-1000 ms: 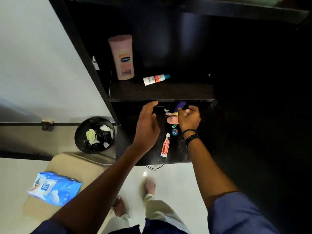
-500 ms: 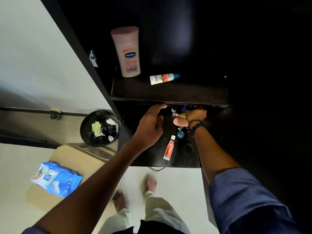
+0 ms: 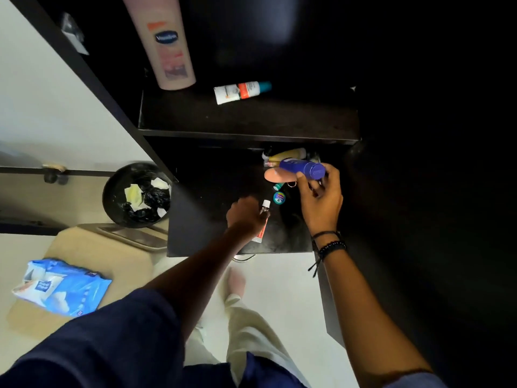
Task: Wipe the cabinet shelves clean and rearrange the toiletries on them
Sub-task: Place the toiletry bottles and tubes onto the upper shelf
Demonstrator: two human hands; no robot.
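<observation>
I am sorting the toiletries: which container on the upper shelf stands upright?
The tall pink lotion bottle; the white teal-capped tube beside it lies flat.

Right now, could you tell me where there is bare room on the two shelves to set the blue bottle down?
The upper shelf is bare along its front, and right of the white tube. The lower shelf is bare left of the left hand, which grips the red tube. Crowded: its back right, around the yellow bottle and round tin.

The shelf is matt black board with a wood look — the lotion bottle and blue bottle are smooth, faintly glossy plastic — and the wipes pack is shiny crinkled film.
</observation>
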